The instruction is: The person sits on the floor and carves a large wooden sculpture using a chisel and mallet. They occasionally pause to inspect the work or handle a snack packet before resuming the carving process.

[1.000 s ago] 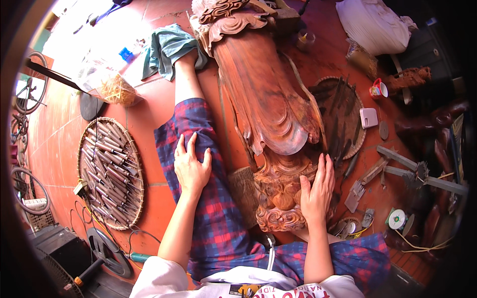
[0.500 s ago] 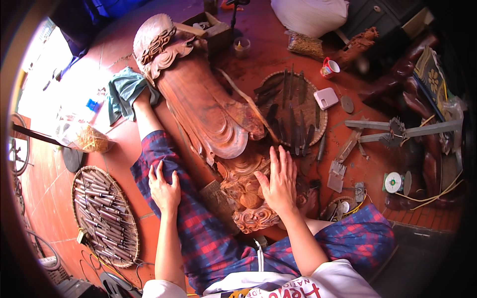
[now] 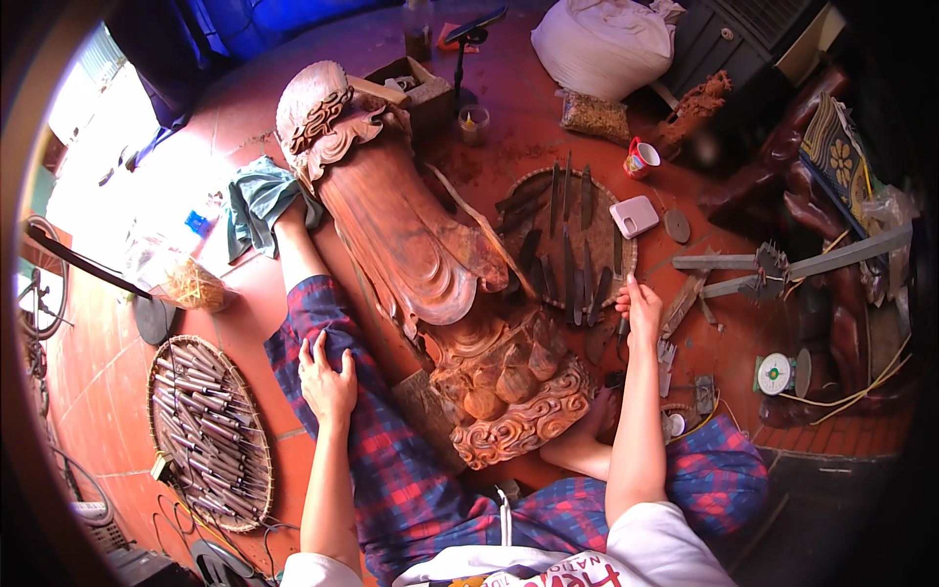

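A red tiled floor (image 3: 509, 147) strewn with wood dust carries a large carved wooden statue (image 3: 411, 235) lying lengthwise between the person's legs. The left hand (image 3: 328, 382) rests flat and open on the plaid-trousered thigh (image 3: 381, 460), holding nothing. The right hand (image 3: 641, 305) has its grip closed around a dark chisel (image 3: 622, 328) beside the round tray of chisels (image 3: 572, 245); a second tray (image 3: 205, 430) lies left

Item count, floor view
1 carved wooden statue (image 3: 421, 254), 2 round woven trays of chisels (image 3: 210, 430) (image 3: 572, 245), 1 red mug (image 3: 641, 158), 1 white sack (image 3: 606, 44), 2 hands (image 3: 328, 382) (image 3: 641, 308).
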Motion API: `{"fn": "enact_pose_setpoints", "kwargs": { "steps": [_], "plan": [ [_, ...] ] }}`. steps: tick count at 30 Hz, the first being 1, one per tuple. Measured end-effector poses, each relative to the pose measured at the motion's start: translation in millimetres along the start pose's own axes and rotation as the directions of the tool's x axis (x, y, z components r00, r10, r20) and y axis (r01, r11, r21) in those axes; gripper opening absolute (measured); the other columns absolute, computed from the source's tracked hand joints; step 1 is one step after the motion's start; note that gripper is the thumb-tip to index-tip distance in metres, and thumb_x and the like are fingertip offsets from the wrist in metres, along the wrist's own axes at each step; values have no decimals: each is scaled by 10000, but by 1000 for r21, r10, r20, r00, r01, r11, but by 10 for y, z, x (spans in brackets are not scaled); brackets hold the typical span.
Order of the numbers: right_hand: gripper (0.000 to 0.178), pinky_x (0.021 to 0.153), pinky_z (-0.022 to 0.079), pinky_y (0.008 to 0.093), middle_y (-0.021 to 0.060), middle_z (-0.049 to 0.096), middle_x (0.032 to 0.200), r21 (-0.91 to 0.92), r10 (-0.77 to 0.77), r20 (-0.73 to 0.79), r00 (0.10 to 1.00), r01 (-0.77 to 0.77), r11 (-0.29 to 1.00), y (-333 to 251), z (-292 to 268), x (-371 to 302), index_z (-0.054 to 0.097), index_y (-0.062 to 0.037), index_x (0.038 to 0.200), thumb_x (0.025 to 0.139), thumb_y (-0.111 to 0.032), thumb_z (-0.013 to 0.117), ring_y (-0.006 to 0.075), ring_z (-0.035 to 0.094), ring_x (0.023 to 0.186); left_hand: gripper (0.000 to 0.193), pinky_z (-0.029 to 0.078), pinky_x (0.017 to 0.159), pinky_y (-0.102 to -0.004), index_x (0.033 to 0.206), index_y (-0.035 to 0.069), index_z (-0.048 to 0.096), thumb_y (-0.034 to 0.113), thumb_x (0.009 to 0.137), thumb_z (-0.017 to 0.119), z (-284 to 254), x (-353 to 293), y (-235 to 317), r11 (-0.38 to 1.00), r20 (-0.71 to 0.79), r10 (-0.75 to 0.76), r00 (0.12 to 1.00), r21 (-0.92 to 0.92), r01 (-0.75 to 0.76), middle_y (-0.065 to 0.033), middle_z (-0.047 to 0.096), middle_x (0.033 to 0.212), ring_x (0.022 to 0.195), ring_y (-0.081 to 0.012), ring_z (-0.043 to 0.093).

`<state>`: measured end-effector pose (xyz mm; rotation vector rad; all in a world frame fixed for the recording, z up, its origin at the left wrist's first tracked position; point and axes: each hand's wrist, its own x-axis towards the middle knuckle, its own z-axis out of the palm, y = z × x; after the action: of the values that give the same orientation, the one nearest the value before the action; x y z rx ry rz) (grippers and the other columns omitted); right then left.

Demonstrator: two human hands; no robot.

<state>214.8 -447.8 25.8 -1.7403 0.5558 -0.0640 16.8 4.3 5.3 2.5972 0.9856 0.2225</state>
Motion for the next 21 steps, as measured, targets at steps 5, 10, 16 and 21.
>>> {"fn": "enact_pose_setpoints", "kwargs": {
  "steps": [5, 10, 16, 21],
  "plan": [
    [124, 478, 458, 256, 41, 669, 665, -274, 63, -14, 998, -65, 959, 752, 23, 500, 703, -26, 834, 862, -144, 731, 113, 597, 507, 560, 438, 1023, -473, 1366, 142, 518, 335, 861, 665, 8, 4, 19, 1000, 8, 7, 1000, 2, -7, -185, 440, 1436, 1257, -394, 487],
    [262, 774, 560, 419, 152, 735, 859, -707, 32, -146, 989, -127, 696, 1143, 38, 719, 755, -80, 842, 761, -323, 812, 309, 719, 827, 553, 437, 1023, -476, 1361, 140, 521, 329, 861, 664, -3, -1, 71, 1000, 14, 13, 1000, -3, -13, -188, 439, 1435, 1253, -402, 487],
    [299, 835, 540, 442, 165, 727, 931, -802, -21, -77, 997, -50, 596, 1014, 378, 732, 764, -94, 868, 733, -355, 822, 354, 694, 931, 545, 436, 1020, -479, 1344, 129, 533, 325, 854, 669, -29, -21, -40, 1000, -30, -11, 999, 16, 12, -212, 462, 1416, 1233, -418, 500],
    [176, 536, 457, 298, 64, 652, 724, -157, 15, 22, 1000, -11, 988, 1460, -321, 1188, 623, -89, 813, 888, -217, 717, 149, 538, 569, 539, 424, 1034, -461, 1347, 151, 529, 346, 862, 663, -2, 37, 101, 1000, 8, 30, 1000, -2, -30, -184, 469, 1408, 1255, -394, 490]
  ]
}}
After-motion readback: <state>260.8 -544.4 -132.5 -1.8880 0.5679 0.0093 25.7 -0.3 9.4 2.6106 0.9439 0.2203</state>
